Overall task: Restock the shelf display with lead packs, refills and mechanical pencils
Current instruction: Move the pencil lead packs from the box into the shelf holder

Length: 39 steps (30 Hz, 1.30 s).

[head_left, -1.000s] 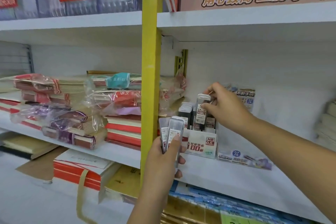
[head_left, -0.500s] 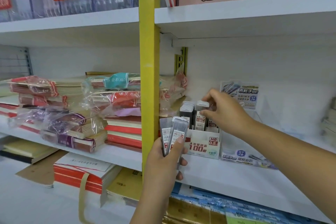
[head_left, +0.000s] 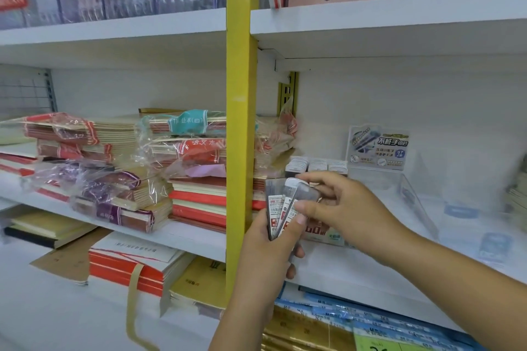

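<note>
Just right of the yellow post (head_left: 239, 94), the left hand (head_left: 268, 251) clamps its fingers around a fan of lead packs (head_left: 281, 208); the right hand (head_left: 348, 208) pinches 1 of them between its fingers.

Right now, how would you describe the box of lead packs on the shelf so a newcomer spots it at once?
Right of the yellow post, on the middle shelf, stands the box. Rows of white-capped packs stand in it. Unlike the clear tray on its right, it is white card with red print.
</note>
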Motion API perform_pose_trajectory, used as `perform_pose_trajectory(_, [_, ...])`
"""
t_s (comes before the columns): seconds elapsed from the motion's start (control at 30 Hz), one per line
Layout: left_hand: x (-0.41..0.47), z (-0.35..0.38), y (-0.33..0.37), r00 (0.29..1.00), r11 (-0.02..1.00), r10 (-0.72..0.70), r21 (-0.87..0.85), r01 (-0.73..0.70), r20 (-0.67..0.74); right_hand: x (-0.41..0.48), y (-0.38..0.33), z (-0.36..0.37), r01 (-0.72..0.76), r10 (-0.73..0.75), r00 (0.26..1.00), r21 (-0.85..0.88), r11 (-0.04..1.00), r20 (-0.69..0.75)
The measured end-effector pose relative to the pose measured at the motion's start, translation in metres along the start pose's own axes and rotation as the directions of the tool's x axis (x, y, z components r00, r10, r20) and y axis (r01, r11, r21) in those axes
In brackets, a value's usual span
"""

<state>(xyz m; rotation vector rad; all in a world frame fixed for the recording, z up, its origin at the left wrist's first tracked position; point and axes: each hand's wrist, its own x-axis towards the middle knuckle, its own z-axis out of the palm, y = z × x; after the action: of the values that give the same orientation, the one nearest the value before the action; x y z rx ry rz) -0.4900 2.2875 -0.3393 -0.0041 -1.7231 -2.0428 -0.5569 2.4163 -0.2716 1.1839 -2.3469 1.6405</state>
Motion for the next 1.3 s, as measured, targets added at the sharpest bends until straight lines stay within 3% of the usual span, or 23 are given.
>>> perform_pose_trajectory(0.13, [-0.004, 0.001, 0.003, 0.994, 0.990, -0.071, -0.116, 0.080, 0.080, -0.007, -0.006, -0.007, -0.030, 0.041, 0.995, 0.130, 0.991, -0.086])
perform_pose_trajectory(0.27, [-0.007, -0.008, 0.004, 0.996, 0.982, -0.058, -0.176, 0.070, 0.072, -0.017, -0.004, -0.022, -0.066, 0.083, 0.987, 0.123, 0.990, -0.137])
perform_pose_trajectory(0.33, [-0.008, -0.012, 0.004, 1.000, 0.995, -0.003, -0.099, 0.005, 0.017, -0.025, -0.003, -0.030, -0.111, 0.112, 0.992, 0.020, 0.994, -0.058])
perform_pose_trajectory(0.43, [-0.009, -0.013, 0.005, 0.997, 0.997, 0.076, 0.024, -0.076, -0.018, -0.032, -0.003, -0.035, -0.042, 0.071, 0.994, -0.306, 0.951, 0.085])
perform_pose_trajectory(0.63, [-0.010, -0.008, 0.005, 0.995, 0.994, 0.096, 0.052, -0.096, 0.002, -0.028, -0.012, -0.024, 0.099, -0.005, 0.980, -0.459, 0.883, 0.201])
perform_pose_trajectory(0.73, [-0.008, -0.008, 0.006, 0.998, 0.999, 0.047, -0.018, -0.048, -0.039, -0.014, -0.018, -0.031, 0.048, -0.044, 0.999, -0.316, 0.948, 0.017])
perform_pose_trajectory(0.8, [-0.006, -0.009, 0.005, 0.998, 0.999, 0.020, -0.035, -0.022, -0.059, 0.002, -0.021, -0.040, 0.070, -0.127, 0.973, -0.278, 0.958, -0.193])
perform_pose_trajectory(0.87, [-0.005, -0.010, 0.003, 0.998, 0.999, 0.010, -0.032, -0.012, -0.067, 0.018, -0.022, -0.042, 0.124, -0.214, 0.932, -0.296, 0.947, -0.293])
perform_pose_trajectory(1.0, [-0.003, -0.011, -0.001, 0.998, 1.000, 0.011, -0.018, -0.012, -0.065, 0.038, -0.012, -0.037, 0.160, -0.302, 0.916, -0.451, 0.878, -0.263])
perform_pose_trajectory(1.3, [0.002, -0.010, -0.004, 0.998, 1.000, 0.018, 0.000, -0.018, -0.053, 0.050, 0.024, -0.029, 0.060, -0.228, 0.948, -0.583, 0.810, -0.220])
